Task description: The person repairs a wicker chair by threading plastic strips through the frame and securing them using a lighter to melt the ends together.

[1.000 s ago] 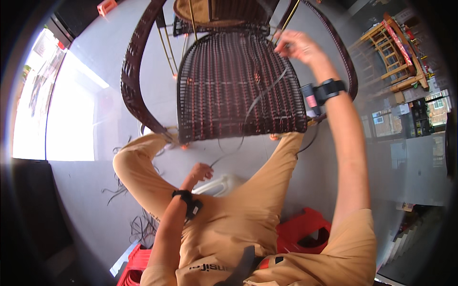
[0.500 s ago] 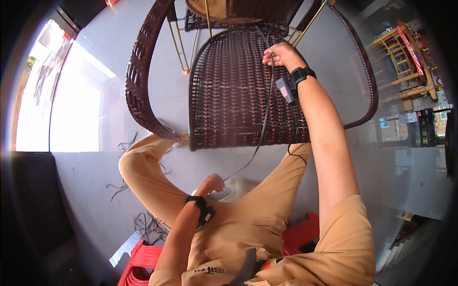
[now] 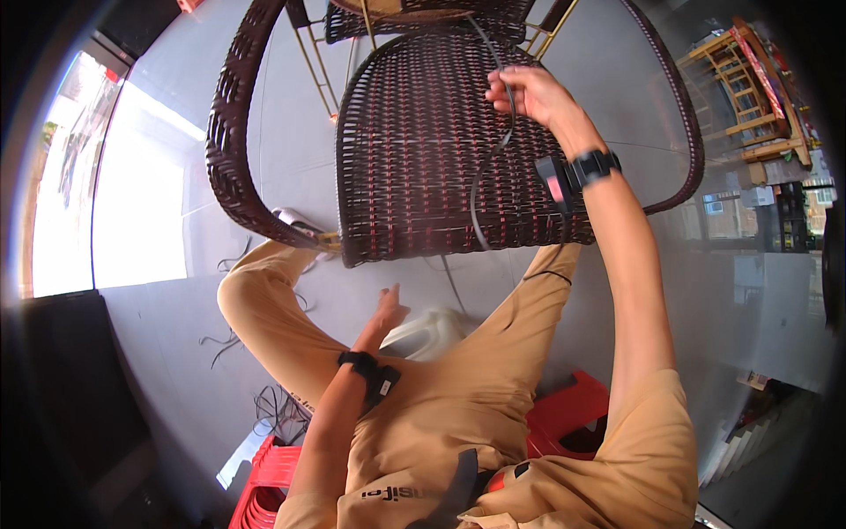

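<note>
A dark brown woven chair [image 3: 423,150], its seat laced with reddish strands, stands between my knees. My right hand [image 3: 533,95] is above the far right part of the seat, thumb and fingers closed on a thin, flat grey-brown weaving strip [image 3: 478,198]. From the far edge of the seat the strip runs through these fingers, then hangs in a loose curve over the seat's front. My left hand [image 3: 389,309] is low in front of the seat, by my left thigh, a finger stretched out and no strip visible in it; its other fingers are blurred.
A whitish plastic container [image 3: 427,335] stands on the floor between my legs. Loose dark strips [image 3: 280,414] lie at the left beside a red plastic stool [image 3: 269,476]. The chair's curved armrests [image 3: 231,141] rise on both sides. A wooden frame [image 3: 745,97] stands far right.
The strip, stretched between both hands before, now hangs slack. My left hand has moved away from it and up slightly. My right hand keeps its grip, its wrist shifted right. The view has shifted slightly.
</note>
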Demonstrator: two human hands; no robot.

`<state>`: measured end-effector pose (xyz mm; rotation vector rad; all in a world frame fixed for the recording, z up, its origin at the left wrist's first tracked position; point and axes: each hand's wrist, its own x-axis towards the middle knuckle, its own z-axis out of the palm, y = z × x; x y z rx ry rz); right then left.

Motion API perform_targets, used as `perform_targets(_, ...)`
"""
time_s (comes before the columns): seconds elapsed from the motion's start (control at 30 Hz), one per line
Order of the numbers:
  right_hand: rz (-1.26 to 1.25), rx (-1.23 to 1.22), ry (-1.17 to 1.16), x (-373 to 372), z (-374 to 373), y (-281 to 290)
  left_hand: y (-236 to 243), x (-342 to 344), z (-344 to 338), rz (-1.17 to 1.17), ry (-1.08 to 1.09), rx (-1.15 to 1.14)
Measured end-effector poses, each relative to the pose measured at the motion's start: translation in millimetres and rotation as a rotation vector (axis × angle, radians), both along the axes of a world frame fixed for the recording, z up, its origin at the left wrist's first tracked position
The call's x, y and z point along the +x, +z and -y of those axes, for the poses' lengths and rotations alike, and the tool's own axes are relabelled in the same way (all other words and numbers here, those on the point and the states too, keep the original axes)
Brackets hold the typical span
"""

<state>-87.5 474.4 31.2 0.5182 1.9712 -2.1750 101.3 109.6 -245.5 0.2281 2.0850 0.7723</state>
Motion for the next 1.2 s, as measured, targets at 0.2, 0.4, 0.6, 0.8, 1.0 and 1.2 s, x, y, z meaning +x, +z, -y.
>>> perform_targets(0.2,0.056,-0.203,0.042,190,25,34,133,-40,6,0.403,0.151,0.534)
perform_targets(0.4,0.027,-0.219,-0.198,294,121,-13,224,-49,2,-0.068,0.123,0.717)
perform_targets(0.6,0.005,-0.396,-0.287,302,193,-31,265,-6,-66,0.233,0.353,0.924)
perform_targets(0.8,-0.011,-0.338,-0.278,305,192,-43,249,6,-82,0.367,0.544,0.868)
perform_targets(1.0,-0.123,-0.234,-0.531,303,185,-58,225,12,-85,0.322,0.462,0.824)
perform_targets(1.2,-0.002,-0.108,-0.4,293,160,-65,209,26,-82,0.371,0.458,0.761)
